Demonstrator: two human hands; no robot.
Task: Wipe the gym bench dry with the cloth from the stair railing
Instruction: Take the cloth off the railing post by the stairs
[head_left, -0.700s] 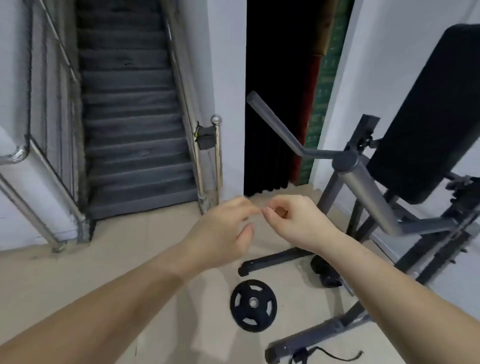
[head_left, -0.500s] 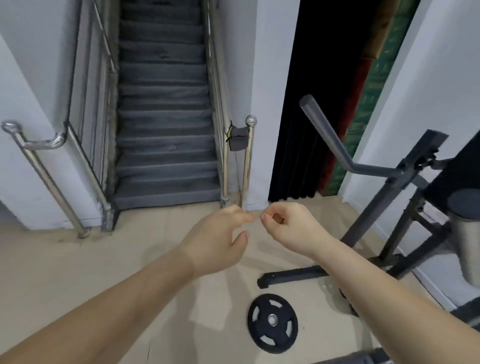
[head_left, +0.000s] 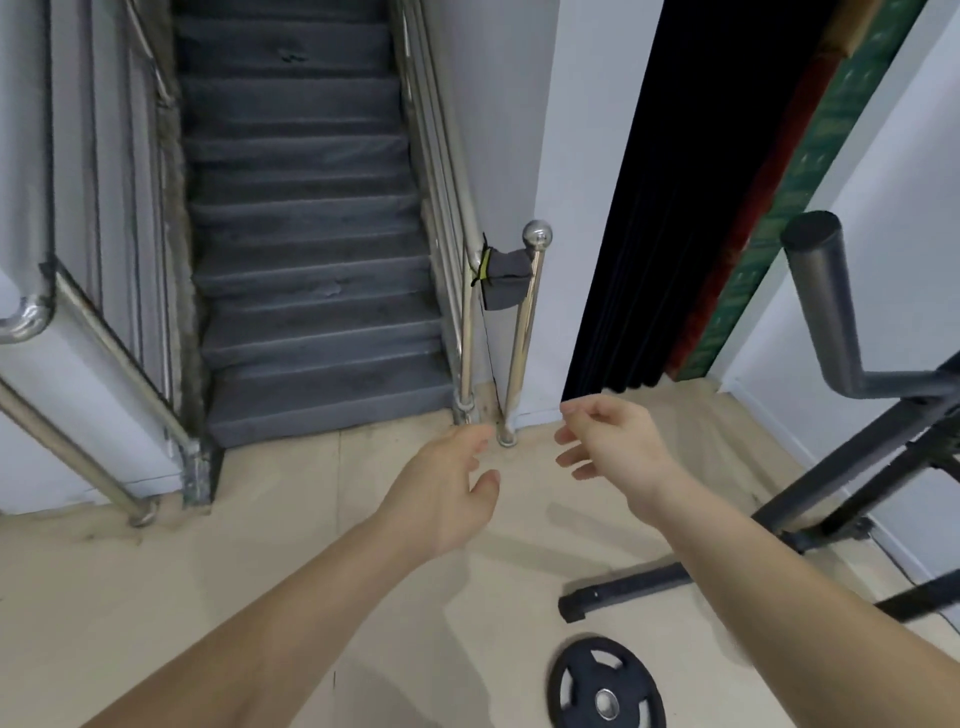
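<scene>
Stairwell, grey cloth (head_left: 503, 283) draped on railing (head_left: 525, 322)

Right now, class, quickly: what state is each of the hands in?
Left hand: open, fingers loosely curled, holding nothing.
Right hand: open, fingers loosely curled, holding nothing.
The cloth hangs on the stair railing.

A pale beige floor (head_left: 156, 597) carried a black weight plate (head_left: 607, 687) lying flat near the bottom edge. Dark metal feet of a gym bench frame (head_left: 628, 590) rested on it at right. Grey carpeted stairs (head_left: 322, 405) rose from its far side.
</scene>
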